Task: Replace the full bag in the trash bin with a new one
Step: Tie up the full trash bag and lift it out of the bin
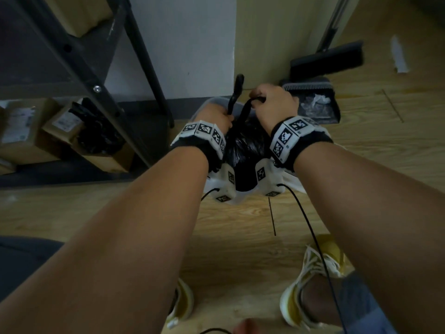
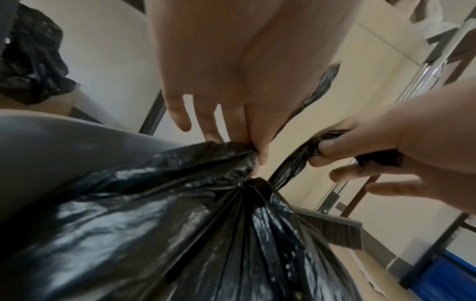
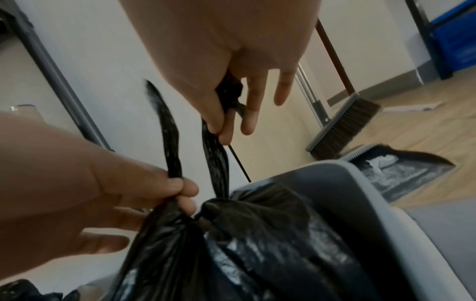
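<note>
A full black trash bag (image 1: 245,145) sits in the grey bin (image 1: 212,102) on the floor before me. Its top is drawn into two twisted ends. My left hand (image 1: 216,116) grips the left end (image 1: 237,92), which sticks up past the fist. My right hand (image 1: 272,100) grips the right end (image 1: 248,107), pulled taut. In the left wrist view the left hand (image 2: 255,150) pinches the gathered neck of the bag (image 2: 180,224). In the right wrist view the right hand (image 3: 221,126) holds its strip (image 3: 213,163) above the bag (image 3: 257,244) and bin rim (image 3: 360,193).
A broom (image 1: 327,59) and a dustpan (image 1: 315,102) holding white scraps stand just right of the bin. A black metal rack (image 1: 84,68) with cardboard boxes (image 1: 24,131) and loose black bags (image 1: 96,131) stands to the left. My yellow shoes (image 1: 320,273) are on the wooden floor.
</note>
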The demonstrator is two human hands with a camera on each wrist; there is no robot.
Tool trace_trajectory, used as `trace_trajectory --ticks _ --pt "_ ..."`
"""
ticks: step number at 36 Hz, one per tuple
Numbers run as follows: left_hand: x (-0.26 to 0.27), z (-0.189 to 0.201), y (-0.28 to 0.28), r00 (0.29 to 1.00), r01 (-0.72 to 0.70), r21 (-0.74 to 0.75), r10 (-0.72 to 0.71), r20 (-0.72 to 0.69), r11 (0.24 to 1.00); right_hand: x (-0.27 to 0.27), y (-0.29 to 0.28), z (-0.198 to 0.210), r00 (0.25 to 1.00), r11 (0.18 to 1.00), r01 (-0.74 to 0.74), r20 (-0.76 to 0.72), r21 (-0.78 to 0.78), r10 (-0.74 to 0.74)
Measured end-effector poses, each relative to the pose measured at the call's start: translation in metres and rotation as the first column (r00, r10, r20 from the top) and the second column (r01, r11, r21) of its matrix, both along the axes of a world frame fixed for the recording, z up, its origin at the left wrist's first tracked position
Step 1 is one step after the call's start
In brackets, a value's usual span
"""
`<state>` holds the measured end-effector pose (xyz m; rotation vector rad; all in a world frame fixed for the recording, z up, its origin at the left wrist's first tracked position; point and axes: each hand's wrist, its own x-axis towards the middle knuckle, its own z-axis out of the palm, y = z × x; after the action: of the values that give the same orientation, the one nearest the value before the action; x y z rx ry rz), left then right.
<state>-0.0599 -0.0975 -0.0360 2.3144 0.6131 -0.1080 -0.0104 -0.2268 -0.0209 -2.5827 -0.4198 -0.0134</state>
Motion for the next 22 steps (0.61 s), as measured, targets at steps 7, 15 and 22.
trace_trajectory --ticks 7,15,22 --pt "0.003 0.003 -0.006 1.0 0.003 0.054 -0.001 -0.031 0.999 -0.001 -0.006 0.007 1.0 0.994 0.023 -0.005 0.11 -0.023" --pt "0.012 -0.003 -0.02 0.99 0.119 0.243 -0.097 -0.101 0.963 -0.005 -0.009 0.008 0.993 0.942 0.074 -0.114 0.326 -0.039" --pt "0.018 -0.005 -0.026 0.956 0.248 0.274 -0.189 -0.226 0.929 -0.004 -0.008 0.004 0.987 0.927 0.133 -0.137 0.35 -0.089"
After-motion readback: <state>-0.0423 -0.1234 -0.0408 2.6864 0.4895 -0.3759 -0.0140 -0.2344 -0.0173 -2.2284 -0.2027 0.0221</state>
